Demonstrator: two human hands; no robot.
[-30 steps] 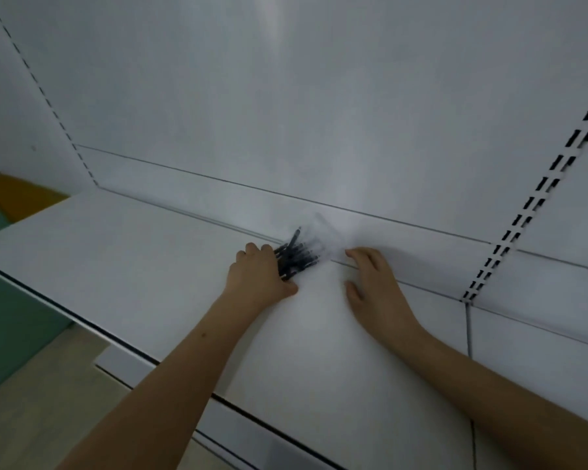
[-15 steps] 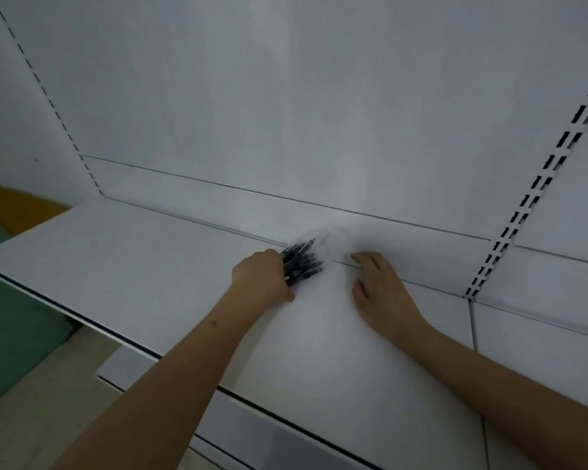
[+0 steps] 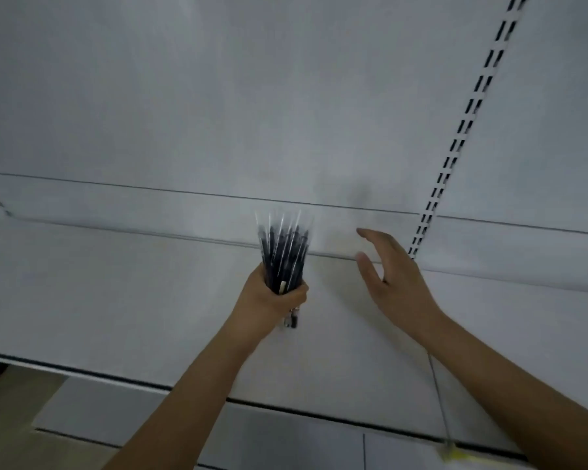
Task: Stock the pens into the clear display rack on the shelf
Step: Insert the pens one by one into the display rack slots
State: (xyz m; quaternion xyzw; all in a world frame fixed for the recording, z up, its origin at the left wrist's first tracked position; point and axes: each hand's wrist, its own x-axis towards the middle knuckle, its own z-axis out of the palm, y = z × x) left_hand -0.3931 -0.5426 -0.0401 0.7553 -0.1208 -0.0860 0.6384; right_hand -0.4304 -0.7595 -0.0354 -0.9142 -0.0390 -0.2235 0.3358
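Note:
My left hand (image 3: 271, 296) is closed around a bundle of several black pens (image 3: 284, 252), held upright above the white shelf (image 3: 116, 300), tips fanned toward the back panel. My right hand (image 3: 392, 283) hovers open just to the right of the bundle, fingers spread, palm turned left, holding nothing. I see no clear display rack in this view.
The white back panel (image 3: 286, 96) rises behind the shelf, with a slotted upright (image 3: 462, 130) at the right. A lower shelf (image 3: 286, 435) shows below the front edge, with a yellow tag (image 3: 455, 455) at its right. Floor lies at the lower left.
My left hand lifted the pen bundle off the shelf and turned it upright. My right hand rose from the shelf surface and opened. The view shifted up and right.

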